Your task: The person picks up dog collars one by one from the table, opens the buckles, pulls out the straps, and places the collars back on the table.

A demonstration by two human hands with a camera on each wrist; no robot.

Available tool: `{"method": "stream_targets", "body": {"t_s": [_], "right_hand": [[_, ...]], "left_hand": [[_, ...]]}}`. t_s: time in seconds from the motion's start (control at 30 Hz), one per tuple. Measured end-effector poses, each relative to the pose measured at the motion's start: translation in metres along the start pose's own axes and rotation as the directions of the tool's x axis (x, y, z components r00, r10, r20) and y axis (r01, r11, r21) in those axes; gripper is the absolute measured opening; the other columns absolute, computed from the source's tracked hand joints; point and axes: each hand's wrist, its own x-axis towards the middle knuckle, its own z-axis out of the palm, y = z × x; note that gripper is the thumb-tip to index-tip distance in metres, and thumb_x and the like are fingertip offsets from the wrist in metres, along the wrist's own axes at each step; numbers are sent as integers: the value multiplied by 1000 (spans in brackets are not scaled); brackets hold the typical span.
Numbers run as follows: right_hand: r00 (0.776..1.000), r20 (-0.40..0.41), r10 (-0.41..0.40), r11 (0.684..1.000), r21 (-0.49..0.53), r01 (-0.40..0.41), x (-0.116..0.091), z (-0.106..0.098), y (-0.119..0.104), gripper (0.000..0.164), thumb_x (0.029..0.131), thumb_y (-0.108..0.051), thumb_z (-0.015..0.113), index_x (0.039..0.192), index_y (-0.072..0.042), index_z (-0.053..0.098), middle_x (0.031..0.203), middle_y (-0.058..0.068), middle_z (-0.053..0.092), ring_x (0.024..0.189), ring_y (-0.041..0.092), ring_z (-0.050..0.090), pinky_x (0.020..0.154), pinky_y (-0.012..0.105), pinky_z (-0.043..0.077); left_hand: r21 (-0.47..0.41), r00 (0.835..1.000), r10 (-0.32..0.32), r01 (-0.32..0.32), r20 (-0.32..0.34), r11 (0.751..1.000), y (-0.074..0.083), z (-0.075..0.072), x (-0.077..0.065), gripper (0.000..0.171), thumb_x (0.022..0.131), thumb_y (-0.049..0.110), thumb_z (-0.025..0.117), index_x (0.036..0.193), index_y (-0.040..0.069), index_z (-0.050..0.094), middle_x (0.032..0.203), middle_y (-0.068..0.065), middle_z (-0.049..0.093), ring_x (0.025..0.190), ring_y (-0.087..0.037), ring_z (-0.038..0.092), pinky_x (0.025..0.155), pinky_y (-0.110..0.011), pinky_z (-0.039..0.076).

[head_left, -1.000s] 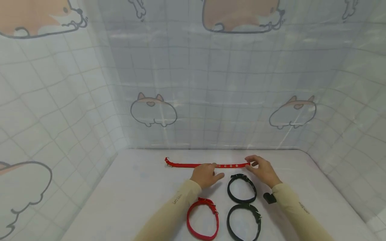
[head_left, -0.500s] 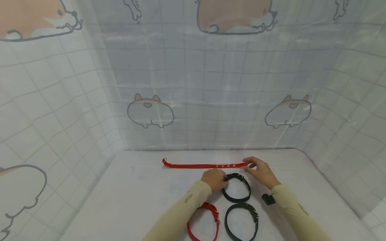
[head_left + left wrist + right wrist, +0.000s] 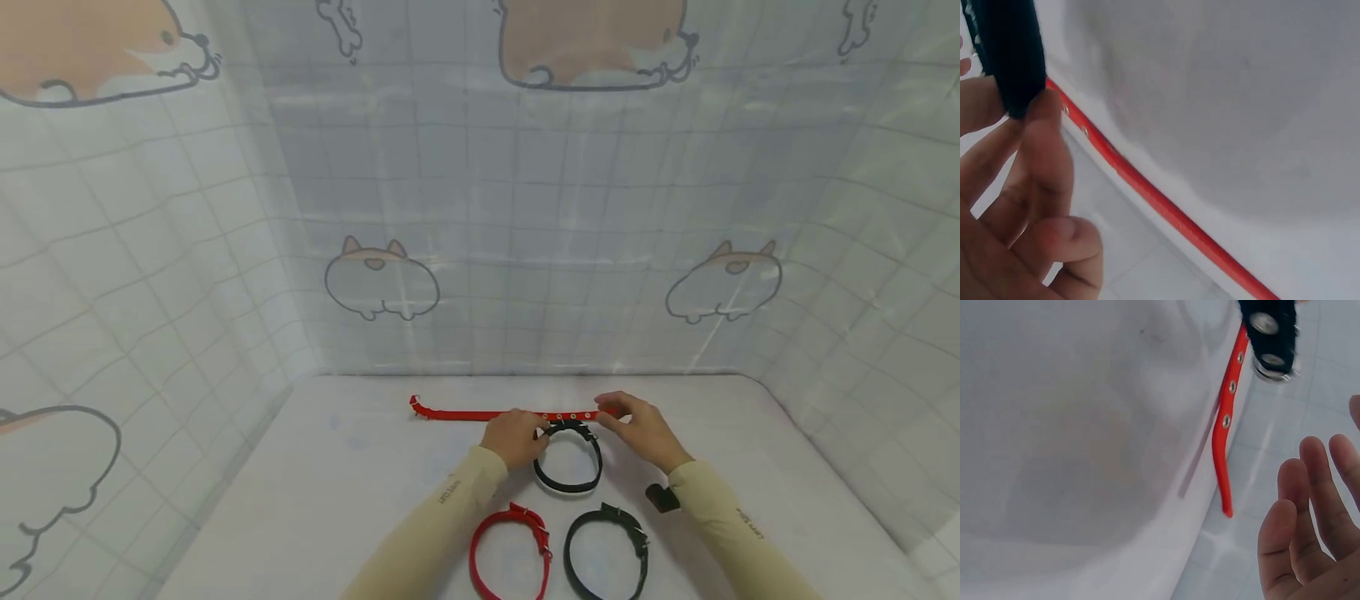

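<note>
My left hand pinches a buckled dark collar, which is closed into a ring. In the left wrist view, thumb and fingers meet on its dark band. Behind it a red collar lies stretched out straight along the far side of the table, its eyelets towards the right. My right hand is beside the eyelet end with fingers loosely bent. The right wrist view shows those fingers apart from the red tip, holding nothing.
A red ring-shaped collar and a dark green one lie side by side at the front of the white table. A small black object shows by the right sleeve. A grid-patterned curtain encloses the back and sides.
My left hand has left the straight red collar, gripped the upper dark collar and carried it left and away from me, towards the red one. The right hand has shifted slightly left.
</note>
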Motion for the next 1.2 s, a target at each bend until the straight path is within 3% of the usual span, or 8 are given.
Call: {"method": "stream_targets", "body": {"t_s": [0.23, 0.47, 0.77, 1.0, 1.1, 1.2], "right_hand": [[999, 25, -21, 999, 49, 20, 1, 3, -10, 37, 99, -34, 69, 129, -11, 67, 113, 3, 72, 102, 24, 66, 88, 48, 52], [994, 112, 6, 996, 88, -16, 3, 6, -19, 45, 99, -45, 64, 130, -11, 68, 112, -1, 72, 105, 21, 65, 92, 51, 50], [982, 191, -17, 973, 227, -28, 2, 5, -32, 36, 98, -41, 66, 116, -11, 73, 100, 0, 73, 91, 16, 67, 88, 43, 51], [985, 160, -72, 938, 346, 12, -3, 4, -44, 33, 98, -35, 68, 118, -9, 71, 109, 7, 72, 99, 19, 68, 88, 39, 53], [986, 132, -100, 933, 357, 47, -4, 3, -49, 30, 98, -33, 69, 118, -10, 71, 109, 5, 72, 99, 20, 69, 88, 38, 53], [987, 94, -133, 937, 336, 94, -5, 3, -53, 28, 98, -32, 69, 117, -12, 71, 107, 4, 72, 93, 20, 68, 83, 35, 54]], "left_hand": [[76, 991, 73, -65, -110, 995, -2, -20, -2, 21, 95, 28, 69, 112, 22, 80, 79, 9, 67, 64, -3, 52, 52, -20, 42], [211, 940, 210, -155, -268, 965, -7, -28, -9, 18, 96, 31, 70, 108, 22, 80, 80, 7, 67, 60, -5, 53, 53, -22, 44], [227, 900, 274, -205, -340, 952, -12, -39, -24, 20, 96, 34, 71, 111, 24, 79, 84, 7, 66, 65, -7, 55, 56, -22, 47], [119, 906, 216, -185, -364, 976, -21, -45, -27, 23, 95, 40, 71, 111, 24, 78, 88, 8, 65, 74, -7, 59, 59, -20, 48], [27, 919, 171, -172, -357, 985, -24, -47, -28, 26, 96, 41, 70, 114, 24, 77, 98, 7, 67, 86, -10, 62, 67, -22, 53], [-102, 943, 122, -161, -311, 982, -25, -49, -29, 30, 97, 43, 69, 119, 24, 75, 109, 8, 69, 99, -12, 64, 78, -28, 56]]}}
